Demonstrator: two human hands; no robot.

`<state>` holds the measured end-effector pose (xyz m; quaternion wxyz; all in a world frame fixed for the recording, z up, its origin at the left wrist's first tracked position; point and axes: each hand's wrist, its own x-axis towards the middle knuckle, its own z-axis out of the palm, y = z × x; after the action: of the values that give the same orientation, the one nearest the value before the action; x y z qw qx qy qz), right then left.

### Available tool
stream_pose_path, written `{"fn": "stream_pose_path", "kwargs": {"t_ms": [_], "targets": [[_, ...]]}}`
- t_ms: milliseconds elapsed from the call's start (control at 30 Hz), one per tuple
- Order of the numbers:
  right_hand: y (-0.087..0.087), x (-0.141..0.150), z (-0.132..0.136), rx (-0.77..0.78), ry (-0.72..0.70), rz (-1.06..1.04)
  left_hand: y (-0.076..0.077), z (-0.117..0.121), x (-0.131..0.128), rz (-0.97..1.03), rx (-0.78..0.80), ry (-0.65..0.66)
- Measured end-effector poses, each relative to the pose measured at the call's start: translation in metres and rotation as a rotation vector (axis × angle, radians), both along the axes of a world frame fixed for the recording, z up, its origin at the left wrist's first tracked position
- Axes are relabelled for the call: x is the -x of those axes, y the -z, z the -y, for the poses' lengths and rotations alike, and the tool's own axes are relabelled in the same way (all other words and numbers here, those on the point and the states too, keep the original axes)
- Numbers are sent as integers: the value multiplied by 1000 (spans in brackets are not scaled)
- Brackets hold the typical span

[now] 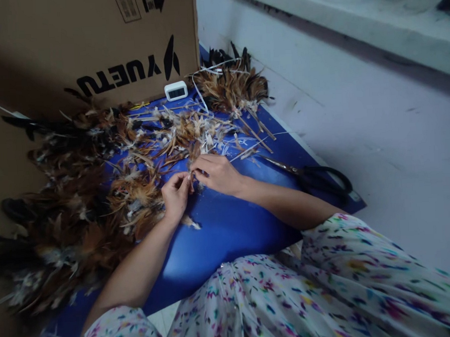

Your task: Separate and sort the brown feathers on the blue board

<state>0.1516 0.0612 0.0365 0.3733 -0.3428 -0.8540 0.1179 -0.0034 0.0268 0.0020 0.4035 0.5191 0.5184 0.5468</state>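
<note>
My left hand [175, 193] and my right hand [217, 173] meet over a blue board [228, 228], fingertips pinched together on a small bunch of brown feathers [193, 157] that sticks up between them. Loose brown, black and white feathers [140, 142] cover the board beyond my hands. A thick heap of feathers [61, 217] lies to the left of my left hand. A tied bundle of feathers [232, 87] rests at the far corner of the board.
Black-handled scissors [316, 176] lie on the board's right edge, beside my right forearm. A small white clock [176, 91] stands against a large cardboard box [90, 50] at the back. Pale floor [377, 130] stretches to the right. My patterned clothing [310, 289] fills the foreground.
</note>
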Motion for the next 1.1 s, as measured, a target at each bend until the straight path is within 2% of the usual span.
{"fn": "stream_pose_path", "kwargs": {"t_ms": [200,400,567,733,867,933,1100], "targets": [[1,1,-1,7,-15,11,2,0,1,-20,-7,1],[0,1,1,61,-24,-40,-3,0,1,-20,-13,-5],[-8,0,0,209,17,-166,0,-2,1,34,-9,24],[-17,-7,-9,332,107,-412,4,-8,0,306,51,0],[-13,-9,-17,486,168,-509,1,-11,0,451,86,-7],[-7,-8,-18,584,150,-464,0,-11,0,483,85,-11],[6,2,-12,788,-34,-375,2,-8,0,419,42,14]]}}
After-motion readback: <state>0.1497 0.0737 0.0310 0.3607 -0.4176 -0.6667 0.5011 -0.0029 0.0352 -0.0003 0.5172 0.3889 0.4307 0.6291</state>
